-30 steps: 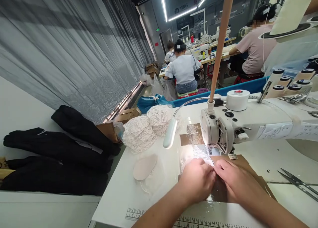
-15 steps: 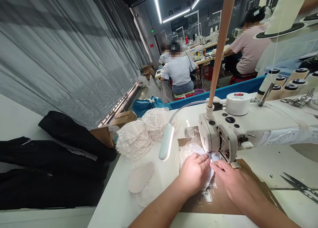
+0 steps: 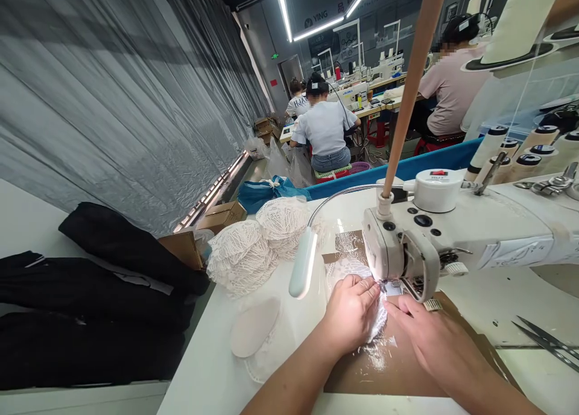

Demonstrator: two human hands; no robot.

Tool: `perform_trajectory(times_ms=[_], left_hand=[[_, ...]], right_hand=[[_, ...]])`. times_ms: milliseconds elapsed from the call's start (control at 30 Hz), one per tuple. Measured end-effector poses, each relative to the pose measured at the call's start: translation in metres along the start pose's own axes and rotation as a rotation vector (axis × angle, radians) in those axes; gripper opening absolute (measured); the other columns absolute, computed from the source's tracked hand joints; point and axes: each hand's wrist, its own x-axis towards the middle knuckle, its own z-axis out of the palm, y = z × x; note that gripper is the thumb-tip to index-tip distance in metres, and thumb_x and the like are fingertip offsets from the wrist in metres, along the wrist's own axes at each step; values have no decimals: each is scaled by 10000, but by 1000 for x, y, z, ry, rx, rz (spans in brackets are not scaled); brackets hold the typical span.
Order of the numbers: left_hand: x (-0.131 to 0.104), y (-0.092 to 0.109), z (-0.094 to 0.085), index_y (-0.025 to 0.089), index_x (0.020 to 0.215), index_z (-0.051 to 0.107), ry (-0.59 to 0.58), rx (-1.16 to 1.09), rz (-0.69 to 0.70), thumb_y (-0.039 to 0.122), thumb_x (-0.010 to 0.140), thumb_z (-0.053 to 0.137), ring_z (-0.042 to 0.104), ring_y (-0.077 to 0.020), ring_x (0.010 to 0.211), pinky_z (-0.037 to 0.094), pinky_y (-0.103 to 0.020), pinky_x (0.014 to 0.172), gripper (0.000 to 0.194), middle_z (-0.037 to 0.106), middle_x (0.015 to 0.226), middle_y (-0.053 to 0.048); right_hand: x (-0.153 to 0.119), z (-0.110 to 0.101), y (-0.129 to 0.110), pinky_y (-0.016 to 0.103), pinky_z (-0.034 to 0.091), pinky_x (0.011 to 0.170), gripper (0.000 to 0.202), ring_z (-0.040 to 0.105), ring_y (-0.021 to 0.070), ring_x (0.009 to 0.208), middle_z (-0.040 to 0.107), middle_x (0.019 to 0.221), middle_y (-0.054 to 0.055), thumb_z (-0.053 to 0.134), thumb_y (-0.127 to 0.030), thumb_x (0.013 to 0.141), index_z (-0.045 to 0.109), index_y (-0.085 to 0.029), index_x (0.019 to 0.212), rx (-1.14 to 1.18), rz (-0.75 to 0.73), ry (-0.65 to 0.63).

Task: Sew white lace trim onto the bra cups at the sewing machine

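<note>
White lace fabric (image 3: 348,270) lies under the needle area of a white sewing machine (image 3: 384,246). Pressed down on the lace, just left of the needle, is my left hand (image 3: 353,312), its fingers together and nothing gripped between them that I can see. My right hand (image 3: 427,330) rests on the brown board (image 3: 380,376) right of the lace, with the index fingertip at the lace edge and the fingers partly apart. The small lamp (image 3: 304,263) shines beside the work. The needle tip is hidden by the machine head and fingers.
Stacks of lace pieces (image 3: 242,255) stand at the left, with a beige oval pad (image 3: 256,327) nearer. Scissors (image 3: 547,342) lie at the right. Thread cones (image 3: 491,146) stand behind the machine. A seated person (image 3: 323,128) and others work beyond the blue cloth (image 3: 429,167).
The view has shifted slightly. The lace has turned a little under my left hand, and my right index fingertip sits slightly farther from the needle.
</note>
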Motion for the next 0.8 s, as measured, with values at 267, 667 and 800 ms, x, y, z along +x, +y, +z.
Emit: perform_trajectory(times_ms=[267, 667, 800], left_hand=[[-3, 3, -6, 214, 1233, 583, -32, 24, -115, 250, 913, 439, 515, -264, 1112, 457, -436, 928, 353, 634, 1185, -102], [-24, 8, -30, 269, 1004, 676, -212, -131, -197, 153, 676, 579, 418, -354, 1325, 284, -611, 1104, 362, 603, 1316, 33], [-45, 22, -40, 224, 917, 709, -309, -506, 42, 104, 676, 532, 566, -221, 1199, 320, -408, 1136, 323, 693, 1160, 10]], right_hand=[[-2, 1, 5, 248, 305, 455, 496, 474, 101, 503, 612, 813, 22, 346, -4, 778, 667, -255, 1061, 90, -30, 45], [-6, 5, 15, 266, 530, 684, 380, 658, 167, 865, 683, 1018, 56, 334, -175, 906, 665, -252, 1077, 212, -65, 65], [-9, 8, 17, 284, 535, 746, 367, 650, 180, 932, 684, 1034, 64, 340, -209, 919, 669, -255, 1075, 278, -51, 60]])
